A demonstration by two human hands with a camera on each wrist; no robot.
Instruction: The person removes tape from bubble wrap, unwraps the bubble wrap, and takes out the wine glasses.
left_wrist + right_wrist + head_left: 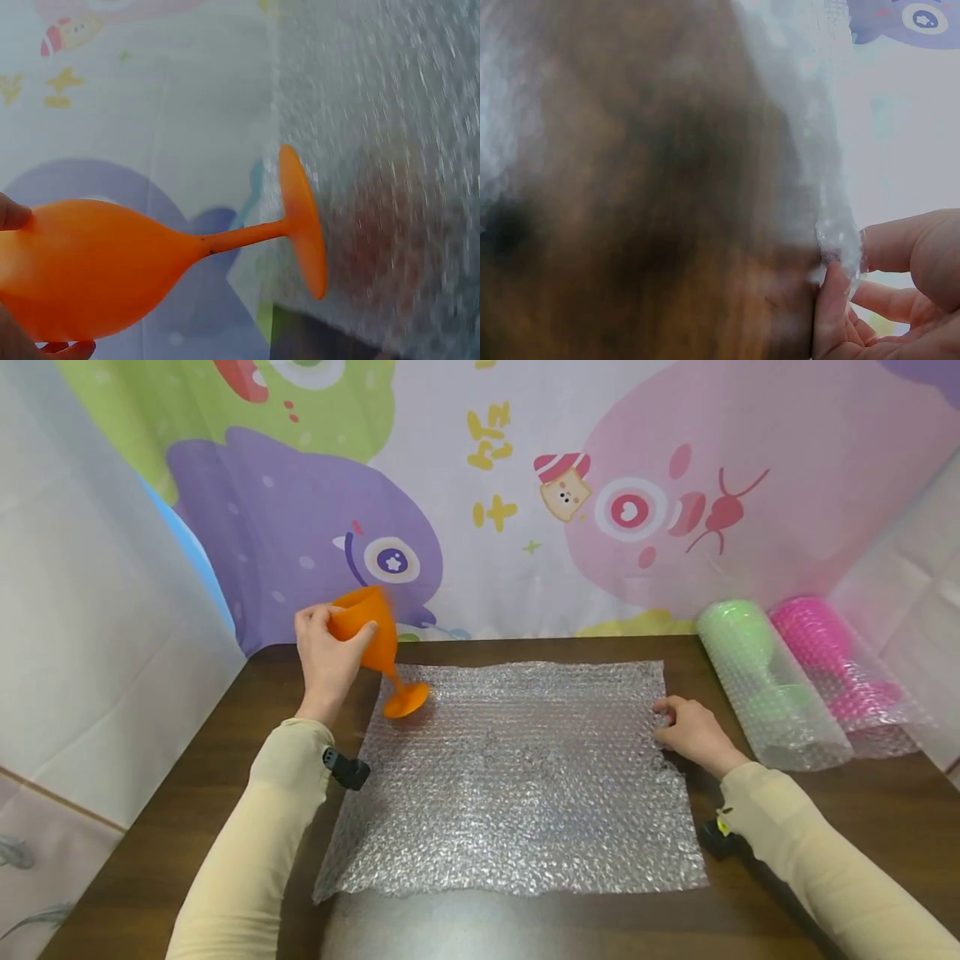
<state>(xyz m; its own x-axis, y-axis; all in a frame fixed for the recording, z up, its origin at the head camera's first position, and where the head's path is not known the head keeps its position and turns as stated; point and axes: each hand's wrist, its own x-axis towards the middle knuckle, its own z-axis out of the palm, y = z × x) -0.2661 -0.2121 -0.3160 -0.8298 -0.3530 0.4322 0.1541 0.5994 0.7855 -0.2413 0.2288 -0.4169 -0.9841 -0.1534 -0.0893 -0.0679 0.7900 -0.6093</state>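
Observation:
An orange goblet (377, 639) is gripped around its bowl by my left hand (327, 653). It tilts, with its round foot (407, 700) low over the left part of a bubble wrap sheet (517, 777). In the left wrist view the goblet's stem (244, 238) and foot show whole, and only some fingertips appear on the bowl. My right hand (693, 731) is at the sheet's right edge. The right wrist view shows its thumb and fingers pinching the bubble wrap's edge (838, 251).
Two bubble-wrapped goblets, one green (761, 677) and one pink (840, 660), lie at the right on the dark wooden table (180, 802). A cartoon-printed curtain (495, 568) hangs behind the table. White panels (67, 610) stand at the sides.

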